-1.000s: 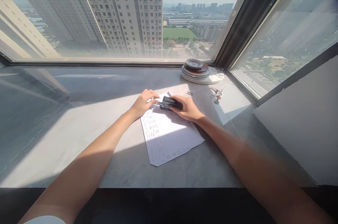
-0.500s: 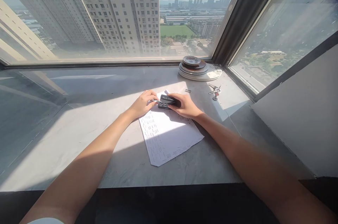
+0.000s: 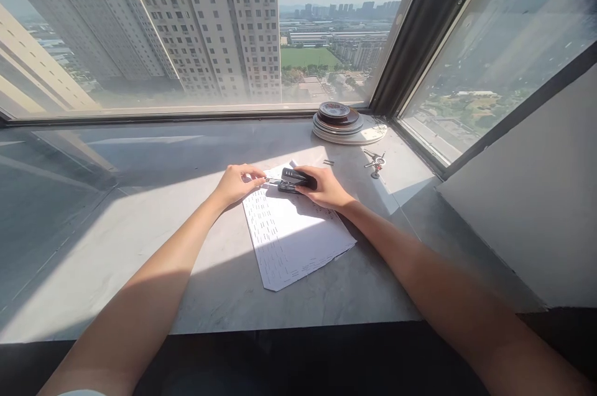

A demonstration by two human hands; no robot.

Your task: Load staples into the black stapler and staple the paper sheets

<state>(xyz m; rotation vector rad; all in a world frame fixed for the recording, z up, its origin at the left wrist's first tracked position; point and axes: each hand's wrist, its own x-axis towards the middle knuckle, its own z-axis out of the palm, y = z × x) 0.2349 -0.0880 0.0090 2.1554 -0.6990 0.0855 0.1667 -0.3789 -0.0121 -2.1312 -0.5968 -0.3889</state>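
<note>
Right hand (image 3: 326,186) has its fingers wrapped round the stapler (image 3: 301,178), mouth parted and pointing left, over the upper part of the paper (image 3: 310,231), which lies flat on the sill (image 3: 219,284). Left hand (image 3: 236,184): thumb and fingers pinched together on a thin piece (image 3: 269,179) just in front of the mouth; can't tell if it's a loose strip or a sheet edge. Looks like feeding or lining up. To do it well: keep the piece level, square it to the mouth, left fingertips well clear before the right squeezes, press straight down, don't drag the paper.
</note>
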